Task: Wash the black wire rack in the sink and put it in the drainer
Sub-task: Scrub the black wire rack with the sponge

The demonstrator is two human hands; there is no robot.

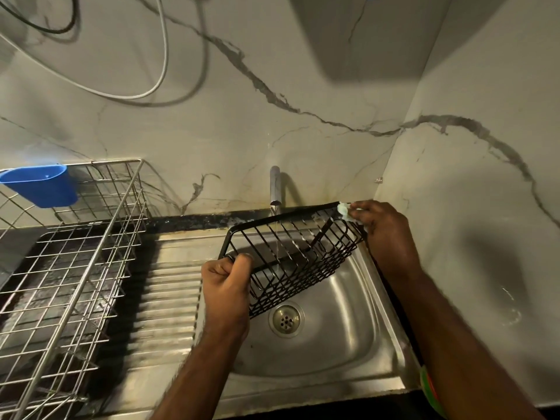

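Note:
The black wire rack (291,256) hangs tilted over the steel sink (342,338), under a thin stream of water from the tap (275,186). My left hand (225,286) grips the rack's near left corner. At the rack's far right corner, my right hand (383,227) pinches a pale soapy sponge (345,210) against the rim. The silver wire drainer (75,268) stands on the counter at the left, apart from the rack.
A blue plastic cup (42,184) hangs on the drainer's back edge. The ribbed draining board (172,286) lies between drainer and sink. Marble walls close in behind and to the right. Cables (157,83) loop on the wall above.

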